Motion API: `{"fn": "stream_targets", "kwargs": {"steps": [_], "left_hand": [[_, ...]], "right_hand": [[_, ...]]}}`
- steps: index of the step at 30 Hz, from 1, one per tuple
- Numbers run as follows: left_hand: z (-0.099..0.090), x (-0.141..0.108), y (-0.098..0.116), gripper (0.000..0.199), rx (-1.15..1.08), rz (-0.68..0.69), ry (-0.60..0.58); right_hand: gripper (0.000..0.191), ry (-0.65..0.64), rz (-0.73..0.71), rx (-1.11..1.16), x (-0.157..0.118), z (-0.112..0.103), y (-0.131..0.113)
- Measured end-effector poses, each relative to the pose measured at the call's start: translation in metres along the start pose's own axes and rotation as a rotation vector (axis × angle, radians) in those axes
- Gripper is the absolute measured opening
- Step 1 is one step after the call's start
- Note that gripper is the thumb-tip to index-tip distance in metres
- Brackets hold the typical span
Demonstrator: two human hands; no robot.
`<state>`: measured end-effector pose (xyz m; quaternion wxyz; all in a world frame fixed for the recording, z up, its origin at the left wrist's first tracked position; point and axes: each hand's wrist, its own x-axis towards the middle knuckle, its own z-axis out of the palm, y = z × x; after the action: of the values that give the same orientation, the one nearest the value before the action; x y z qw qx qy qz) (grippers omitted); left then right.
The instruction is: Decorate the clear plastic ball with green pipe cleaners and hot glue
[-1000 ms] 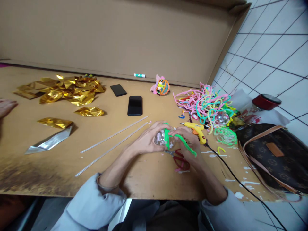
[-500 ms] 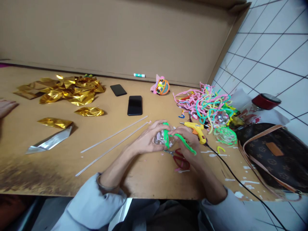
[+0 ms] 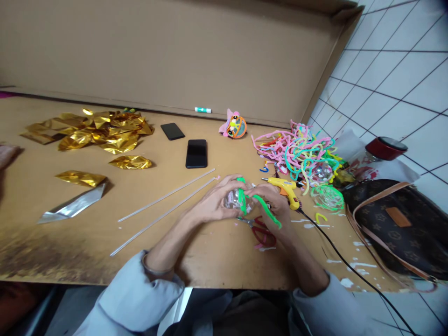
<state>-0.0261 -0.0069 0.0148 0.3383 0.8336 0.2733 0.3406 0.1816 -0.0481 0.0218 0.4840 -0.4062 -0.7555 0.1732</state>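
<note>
My left hand (image 3: 213, 201) is wrapped round a clear rounded object (image 3: 231, 199) from its left side. A bright green fuzzy strip (image 3: 242, 201) runs across that object, and its loose end hangs down over my right hand (image 3: 275, 201). The fingers of my right hand are closed on the green strip at the object's right side. Red-handled scissors (image 3: 263, 233) lie on the table just below my hands. A yellow glue gun (image 3: 287, 189) lies right of my right hand.
Gold foil pieces (image 3: 105, 130) lie at left, two phones (image 3: 196, 154) behind my hands. Two clear sticks lie left. An orange-pink ornament (image 3: 236, 127), piled fuzzy strips (image 3: 276, 145), a red-lidded jar (image 3: 387, 147) and brown bag (image 3: 381, 233) stand right. Another person's hand (image 3: 7, 155) shows far left.
The loose end of the green strip has shifted slightly left and down. At the far left, the other person's hand has moved a little to the left.
</note>
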Motion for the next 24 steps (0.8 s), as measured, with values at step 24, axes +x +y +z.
{"fn": "stream_targets", "kwargs": {"steps": [24], "left_hand": [[0.0013, 0.0006, -0.0032, 0.047, -0.068, 0.012, 0.039]], "right_hand": [[0.02, 0.024, -0.068, 0.009, 0.0035, -0.0024, -0.0093]]}}
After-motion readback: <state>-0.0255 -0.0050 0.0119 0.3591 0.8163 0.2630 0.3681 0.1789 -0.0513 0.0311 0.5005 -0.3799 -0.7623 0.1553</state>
